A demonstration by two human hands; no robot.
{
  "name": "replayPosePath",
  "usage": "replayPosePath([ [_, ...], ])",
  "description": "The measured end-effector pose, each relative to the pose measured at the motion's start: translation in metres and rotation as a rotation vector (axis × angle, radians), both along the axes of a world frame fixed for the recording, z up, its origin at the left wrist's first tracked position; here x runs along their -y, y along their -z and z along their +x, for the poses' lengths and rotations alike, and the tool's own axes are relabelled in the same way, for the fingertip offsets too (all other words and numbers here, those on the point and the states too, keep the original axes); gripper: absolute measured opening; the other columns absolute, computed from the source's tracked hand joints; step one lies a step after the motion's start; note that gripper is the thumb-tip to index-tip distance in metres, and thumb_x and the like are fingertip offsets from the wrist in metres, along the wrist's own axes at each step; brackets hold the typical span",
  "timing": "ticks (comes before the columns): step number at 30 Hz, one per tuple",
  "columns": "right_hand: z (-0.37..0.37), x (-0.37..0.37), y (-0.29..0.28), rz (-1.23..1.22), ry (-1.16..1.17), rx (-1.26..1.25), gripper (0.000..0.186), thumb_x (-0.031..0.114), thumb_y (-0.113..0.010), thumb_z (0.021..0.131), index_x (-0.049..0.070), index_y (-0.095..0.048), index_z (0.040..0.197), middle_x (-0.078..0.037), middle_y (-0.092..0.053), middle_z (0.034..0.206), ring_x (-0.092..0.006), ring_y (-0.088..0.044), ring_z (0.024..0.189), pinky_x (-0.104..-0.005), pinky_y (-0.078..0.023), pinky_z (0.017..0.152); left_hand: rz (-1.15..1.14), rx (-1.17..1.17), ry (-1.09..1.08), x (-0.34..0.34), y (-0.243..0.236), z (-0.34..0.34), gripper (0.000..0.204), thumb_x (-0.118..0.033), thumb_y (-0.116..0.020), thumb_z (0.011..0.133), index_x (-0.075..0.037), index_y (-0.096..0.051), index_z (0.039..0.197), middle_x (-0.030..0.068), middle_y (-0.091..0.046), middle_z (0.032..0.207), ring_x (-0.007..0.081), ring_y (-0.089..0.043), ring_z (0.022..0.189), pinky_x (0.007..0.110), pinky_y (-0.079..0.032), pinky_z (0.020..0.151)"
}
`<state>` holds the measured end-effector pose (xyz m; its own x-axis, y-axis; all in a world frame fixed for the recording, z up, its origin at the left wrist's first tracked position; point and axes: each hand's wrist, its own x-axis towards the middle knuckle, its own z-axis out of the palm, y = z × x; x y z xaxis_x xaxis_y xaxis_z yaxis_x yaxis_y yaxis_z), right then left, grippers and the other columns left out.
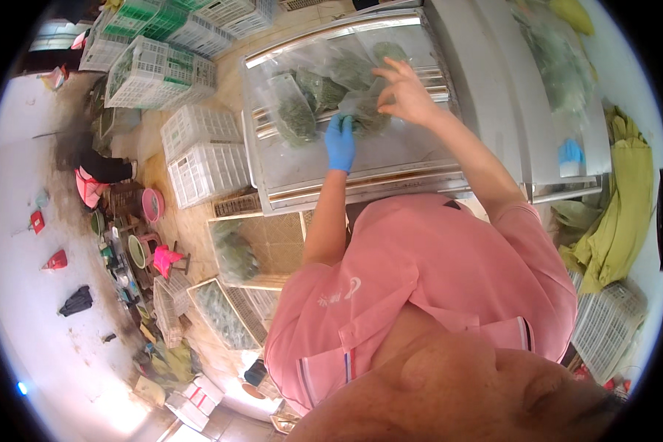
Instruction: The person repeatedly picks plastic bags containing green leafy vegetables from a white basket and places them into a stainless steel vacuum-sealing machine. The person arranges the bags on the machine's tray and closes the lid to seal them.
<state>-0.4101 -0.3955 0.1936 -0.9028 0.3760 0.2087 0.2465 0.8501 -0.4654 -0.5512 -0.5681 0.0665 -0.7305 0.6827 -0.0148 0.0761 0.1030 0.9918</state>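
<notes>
My left hand [340,143], in a blue glove, pinches the edge of a clear plastic bag [370,121] with green leafy stuff inside. Just right of it, my bare right hand [407,94] hovers over the bag with its fingers spread; whether the thumb touches the plastic I cannot tell. Several more clear bags of greens lie beyond and to the left, among them one filled bag [296,118] on the metal work table [398,153]. A small clump of greens [389,51] sits past my right fingertips.
White plastic crates [202,173] stand on the floor left of the table, with taller stacks [158,74] behind. Below are shallow trays [276,247] with bagged greens. More bags [560,66] lie on the right-hand metal surface. A person in dark clothing [99,162] is far left.
</notes>
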Motion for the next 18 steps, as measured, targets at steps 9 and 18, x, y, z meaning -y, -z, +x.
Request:
replayPosePath([
  [9, 0.218, -0.026, -0.054, -0.047, 0.61, -0.016, 0.035, 0.021, -0.076, 0.08, 0.013, -0.072, 0.114, -0.012, -0.054, 0.14, -0.0284, -0.047, 0.132, -0.041, -0.038, 0.109, 0.025, 0.005, 0.079, 0.024, 0.007, 0.0, 0.015, -0.01, -0.056, 0.097, 0.001, -0.063, 0.104, 0.007, -0.067, 0.09, 0.0128, -0.061, 0.081, 0.029, -0.05, 0.075],
  [18, 0.36, 0.014, -0.035, 0.595, 1.057, -0.051, 0.087, 0.022, -0.081, 0.074, 0.006, -0.037, 0.148, -0.024, -0.038, 0.15, -0.0423, -0.033, 0.139, -0.0542, -0.026, 0.113, -0.052, -0.08, 0.031, 0.049, 0.007, 0.031, 0.023, -0.005, -0.059, 0.093, 0.0, -0.066, 0.114, 0.0061, -0.065, 0.094, 0.0127, -0.059, 0.092, 0.026, -0.047, 0.083],
])
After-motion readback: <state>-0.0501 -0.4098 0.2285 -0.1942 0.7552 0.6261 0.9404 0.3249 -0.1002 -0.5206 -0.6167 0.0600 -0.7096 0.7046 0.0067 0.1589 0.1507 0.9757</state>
